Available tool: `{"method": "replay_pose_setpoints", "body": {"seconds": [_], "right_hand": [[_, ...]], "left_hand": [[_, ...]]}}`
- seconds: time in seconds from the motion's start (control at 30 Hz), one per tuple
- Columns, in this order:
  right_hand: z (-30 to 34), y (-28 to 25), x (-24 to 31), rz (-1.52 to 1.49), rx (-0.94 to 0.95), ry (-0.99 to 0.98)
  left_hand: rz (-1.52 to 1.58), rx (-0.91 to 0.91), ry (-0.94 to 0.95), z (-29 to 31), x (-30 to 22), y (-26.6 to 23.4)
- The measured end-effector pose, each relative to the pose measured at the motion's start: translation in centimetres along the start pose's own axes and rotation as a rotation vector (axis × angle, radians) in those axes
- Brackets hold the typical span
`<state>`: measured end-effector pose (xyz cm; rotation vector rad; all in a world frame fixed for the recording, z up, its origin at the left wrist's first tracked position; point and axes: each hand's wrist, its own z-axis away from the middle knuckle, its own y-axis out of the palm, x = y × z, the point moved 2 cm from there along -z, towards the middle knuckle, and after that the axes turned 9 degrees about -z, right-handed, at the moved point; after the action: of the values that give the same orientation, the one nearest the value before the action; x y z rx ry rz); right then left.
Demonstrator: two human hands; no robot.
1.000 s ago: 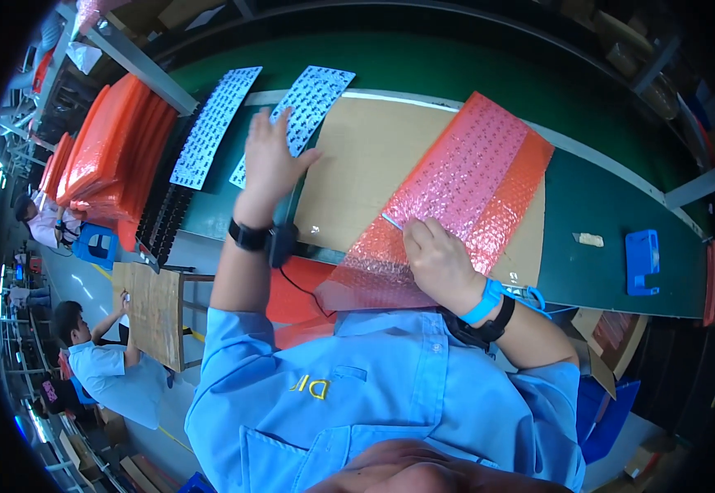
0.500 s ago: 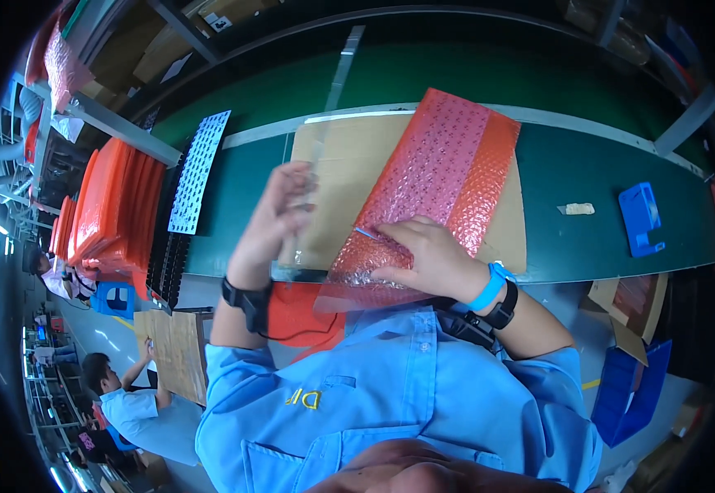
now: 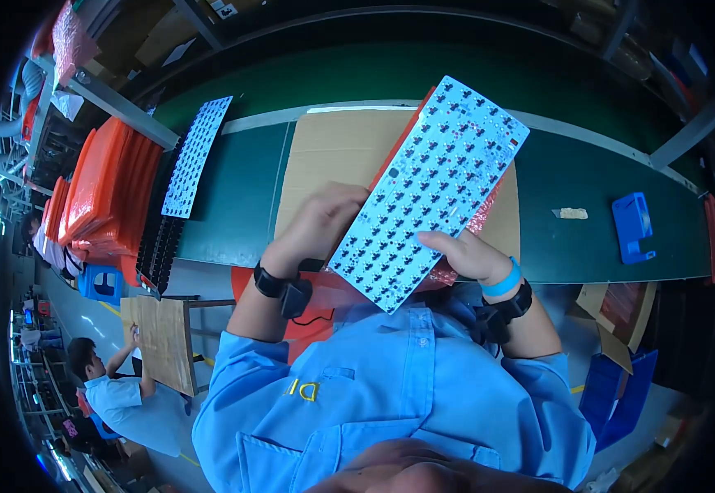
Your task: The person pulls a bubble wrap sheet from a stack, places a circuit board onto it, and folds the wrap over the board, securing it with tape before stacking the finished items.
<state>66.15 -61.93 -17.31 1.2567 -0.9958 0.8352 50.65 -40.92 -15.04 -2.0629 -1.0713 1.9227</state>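
1. At far left, a tall stack of glossy orange plastic pouches stands close to a black toothed rack; a slump in the pile could shove the rack.
2. Beside that rack lies a narrow-looking white circuit board with dark marks, exposed to a knock from a passing left elbow.
3. The blurred left hand curls its fingers at the left edge of a large white rectangular circuit board; whether they pinch it or the red bubble-wrap pouch beneath cannot be told from this view. A loose hold there could let the edge slip.
4. At centre, the large board slants over the pouch and a flat brown cardboard sheet on the dark green counter. Its lower corner juts past the near edge, where a brush against the blue cloth shirt could jar it.
5. The right hand pinches the board's right edge, thumb on its face, other fingers hidden below; heavy thumb pressure could harm small parts.
6. At right, a bright blue plastic holder sits well apart, at risk only from a wide sweep.
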Motion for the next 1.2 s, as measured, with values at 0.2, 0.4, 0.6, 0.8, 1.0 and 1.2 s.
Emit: {"method": "replay_pose_setpoints", "body": {"seconds": [0.2,0.4,0.6,0.8,1.0,1.2], "right_hand": [[2.1,-0.2,6.8,0.268,-0.104,-0.252],[-3.2,-4.5,13.6,1.404,-0.357,-0.173],[-5.9,-7.3,7.2,2.159,-0.351,-0.018],[-7.1,-8.5,10.8,1.707,-0.001,0.188],[-12.8,-13.9,9.0,1.575,-0.619,0.204],[-14.8,-14.7,8.4,1.422,-0.592,0.275]], "left_hand": [[-0.340,-0.097,0.302,1.3,-0.2,1.5],[-0.403,-0.178,0.221,2.3,-0.2,2.7],[-0.383,-0.268,0.136,2.8,-0.1,2.9],[-0.391,-0.282,0.146,2.6,0.1,2.9],[-0.389,-0.300,0.184,2.7,0.0,2.8],[-0.304,-0.272,-0.126,2.8,-0.3,2.7]]}}
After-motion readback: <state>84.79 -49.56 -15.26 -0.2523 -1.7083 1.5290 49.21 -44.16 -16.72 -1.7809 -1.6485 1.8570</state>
